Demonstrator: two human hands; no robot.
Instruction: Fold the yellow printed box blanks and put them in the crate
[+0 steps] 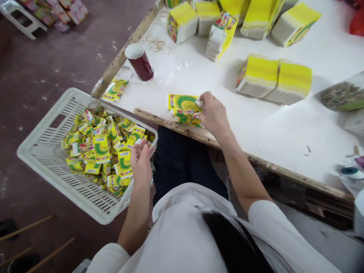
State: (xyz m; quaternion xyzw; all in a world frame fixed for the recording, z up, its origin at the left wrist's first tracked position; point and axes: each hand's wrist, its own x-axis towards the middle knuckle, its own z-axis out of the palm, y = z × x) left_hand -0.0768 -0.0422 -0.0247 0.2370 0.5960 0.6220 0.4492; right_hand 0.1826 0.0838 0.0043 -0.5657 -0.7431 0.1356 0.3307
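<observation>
At the near edge of the white worktop (264,136), a seated person in a white top has the right hand (214,117) at the right end of a small stack of yellow-and-green cartons (183,104). Thumb and forefinger stand apart at that end; whether the grip is clamped on the uppermost carton, I cannot tell. The left hand (142,159) is over the side of a pale slotted crate (51,163) beside the worktop, its fingers partly curled, and I can't make out if that grip holds anything. Inside the crate lie many small yellow packets (101,148), heaped loosely at various angles. A dark red mug (142,66) stands beyond the stack, with another yellow packet (116,90) near it at the worktop's edge. Farther right, two yellow-topped bundles (258,76) sit side by side; more stacks (183,22) are grouped at the far side.
</observation>
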